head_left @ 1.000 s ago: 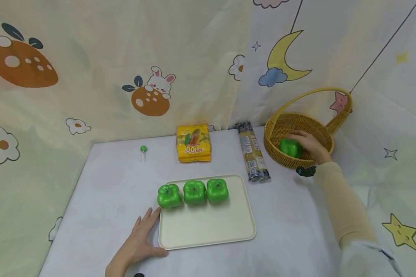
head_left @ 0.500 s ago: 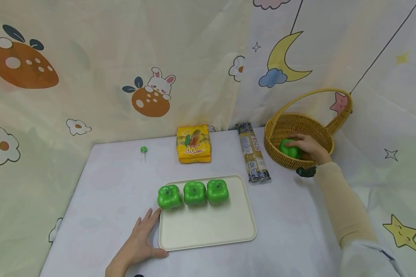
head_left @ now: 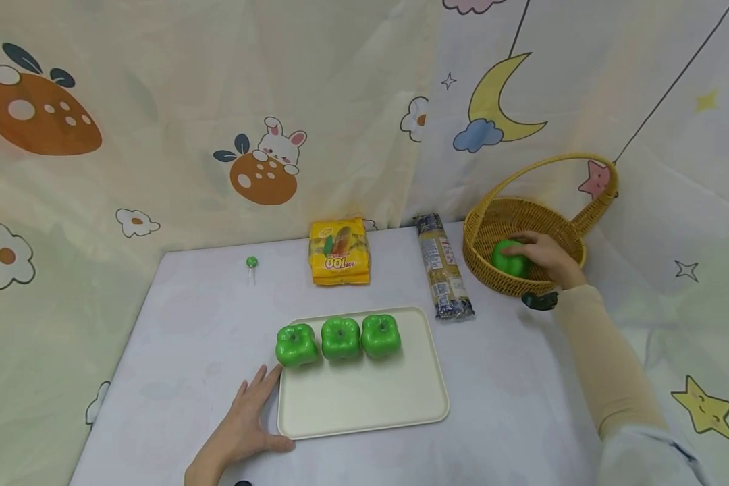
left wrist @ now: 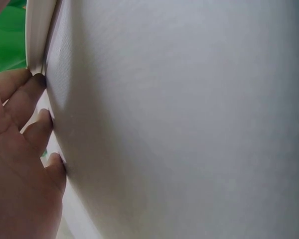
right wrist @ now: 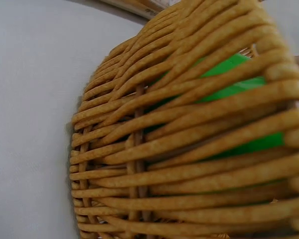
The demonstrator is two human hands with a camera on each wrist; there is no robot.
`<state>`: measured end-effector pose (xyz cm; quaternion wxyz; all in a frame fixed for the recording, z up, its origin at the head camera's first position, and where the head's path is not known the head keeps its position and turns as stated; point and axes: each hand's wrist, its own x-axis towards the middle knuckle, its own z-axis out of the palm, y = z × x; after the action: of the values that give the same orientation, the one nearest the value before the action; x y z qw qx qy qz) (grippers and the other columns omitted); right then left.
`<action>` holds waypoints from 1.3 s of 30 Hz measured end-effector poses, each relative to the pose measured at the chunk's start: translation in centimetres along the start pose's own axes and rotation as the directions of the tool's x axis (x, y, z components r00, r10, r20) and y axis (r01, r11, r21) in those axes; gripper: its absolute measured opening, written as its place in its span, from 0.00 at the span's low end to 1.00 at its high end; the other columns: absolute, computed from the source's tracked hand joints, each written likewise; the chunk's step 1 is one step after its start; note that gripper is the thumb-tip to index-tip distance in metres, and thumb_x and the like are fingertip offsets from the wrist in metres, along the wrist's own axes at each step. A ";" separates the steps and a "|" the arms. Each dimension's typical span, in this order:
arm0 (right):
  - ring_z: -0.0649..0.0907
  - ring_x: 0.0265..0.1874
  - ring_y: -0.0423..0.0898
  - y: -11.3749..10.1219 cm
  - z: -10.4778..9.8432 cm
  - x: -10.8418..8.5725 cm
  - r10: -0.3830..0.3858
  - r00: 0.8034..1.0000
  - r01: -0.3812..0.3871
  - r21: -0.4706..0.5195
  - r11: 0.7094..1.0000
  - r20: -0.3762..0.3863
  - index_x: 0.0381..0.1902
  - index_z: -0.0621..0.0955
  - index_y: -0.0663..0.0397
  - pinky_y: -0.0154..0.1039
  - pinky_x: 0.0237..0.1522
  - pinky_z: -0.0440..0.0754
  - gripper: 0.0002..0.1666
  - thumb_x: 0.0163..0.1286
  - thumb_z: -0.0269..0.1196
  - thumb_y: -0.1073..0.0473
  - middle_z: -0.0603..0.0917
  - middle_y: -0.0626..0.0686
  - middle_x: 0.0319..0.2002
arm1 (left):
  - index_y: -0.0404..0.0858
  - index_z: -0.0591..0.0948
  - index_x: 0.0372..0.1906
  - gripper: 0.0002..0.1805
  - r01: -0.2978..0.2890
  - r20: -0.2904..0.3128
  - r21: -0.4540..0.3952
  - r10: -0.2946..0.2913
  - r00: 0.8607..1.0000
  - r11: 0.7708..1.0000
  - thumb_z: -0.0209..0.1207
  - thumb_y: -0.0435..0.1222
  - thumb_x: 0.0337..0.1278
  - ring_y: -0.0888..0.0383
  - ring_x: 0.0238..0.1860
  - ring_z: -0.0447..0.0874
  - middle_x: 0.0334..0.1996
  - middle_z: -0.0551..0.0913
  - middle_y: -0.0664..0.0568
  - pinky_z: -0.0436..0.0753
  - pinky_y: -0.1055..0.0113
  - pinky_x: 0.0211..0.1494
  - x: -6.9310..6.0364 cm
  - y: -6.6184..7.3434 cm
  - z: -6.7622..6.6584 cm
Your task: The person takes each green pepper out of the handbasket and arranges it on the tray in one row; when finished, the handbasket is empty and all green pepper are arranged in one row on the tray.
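My right hand (head_left: pixel 547 255) reaches into the wicker basket (head_left: pixel 486 275) and grips a green bell pepper (head_left: pixel 509 259) inside it. In the right wrist view the basket's woven side (right wrist: pixel 154 144) hides most of that pepper, whose green shows through the gaps. My left hand (head_left: pixel 243 425) lies on the table at the left edge of the cream tray (head_left: pixel 364 401), fingers extended and thumb spread near the front corner. Along the tray's back edge sit three green bell peppers, a left one (head_left: pixel 296 345), a middle one (head_left: pixel 341 338) and a right one (head_left: pixel 381 335).
Behind the tray stands a yellow snack bag (head_left: pixel 339 253). A long clear packet with dark ends (head_left: pixel 443 266) lies between tray and basket. A green lollipop (head_left: pixel 252 262) is at the back left. Patterned cloth (head_left: pixel 352 115) hangs behind the table.
Over the last second my right hand's fingers have shifted on the pepper, and the pepper has moved very slightly within the basket. My left hand and the tray have stayed put.
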<state>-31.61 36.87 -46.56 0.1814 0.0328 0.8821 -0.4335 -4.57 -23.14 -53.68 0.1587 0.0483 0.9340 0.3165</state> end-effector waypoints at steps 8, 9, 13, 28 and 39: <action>0.69 0.65 0.61 -0.7 -0.7 -0.7 -0.004 0.997 0.008 0.054 0.999 -0.071 0.80 0.56 0.52 0.42 0.55 0.80 0.54 0.67 0.64 0.35 0.58 0.67 0.76 | 0.46 0.51 0.81 0.79 0.012 0.011 0.003 -0.012 1.000 1.000 0.80 0.62 0.14 0.41 0.83 0.42 0.81 0.54 0.47 0.36 0.39 0.85 0.0 0.2 -0.1; 0.69 0.65 0.60 -0.7 -0.8 -0.8 -0.007 0.996 0.011 0.053 0.999 -0.084 0.80 0.56 0.52 0.43 0.56 0.80 0.54 0.66 0.64 0.34 0.59 0.67 0.76 | 0.46 0.51 0.81 0.79 0.012 0.010 0.006 -0.012 1.000 1.000 0.80 0.62 0.14 0.41 0.83 0.42 0.81 0.54 0.47 0.37 0.39 0.85 0.0 0.2 -0.1; 0.68 0.66 0.60 -0.8 -1.2 -1.2 -0.012 0.994 0.020 0.072 0.997 -0.112 0.80 0.56 0.50 0.52 0.62 0.76 0.55 0.66 0.63 0.32 0.56 0.66 0.77 | 0.46 0.52 0.81 0.78 0.008 0.006 0.009 -0.008 1.000 1.000 0.81 0.61 0.14 0.40 0.83 0.42 0.81 0.55 0.47 0.37 0.38 0.85 0.0 0.2 -0.1; 0.70 0.56 0.39 -2.9 -1.9 -4.0 -0.076 0.973 0.104 0.122 0.987 -0.219 0.76 0.63 0.42 0.33 0.59 0.76 0.45 0.67 0.63 0.35 0.69 0.38 0.62 | 0.46 0.52 0.81 0.79 -0.002 -0.003 0.006 0.002 1.000 1.000 0.81 0.62 0.13 0.40 0.83 0.43 0.81 0.56 0.47 0.38 0.38 0.84 0.0 0.0 0.0; 0.74 0.51 0.30 -4.4 -1.7 -6.7 -0.191 0.952 0.230 0.145 0.962 -0.239 0.74 0.67 0.46 0.17 0.46 0.79 0.37 0.71 0.64 0.47 0.71 0.28 0.54 | 0.45 0.53 0.81 0.78 -0.002 -0.003 0.001 0.002 1.000 1.000 0.81 0.61 0.14 0.40 0.83 0.43 0.81 0.56 0.46 0.38 0.37 0.84 0.0 0.0 0.0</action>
<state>-26.84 36.09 -39.93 0.0304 0.0021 0.8547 -0.5183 -4.58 -23.13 -53.72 0.1569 0.0489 0.9343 0.3163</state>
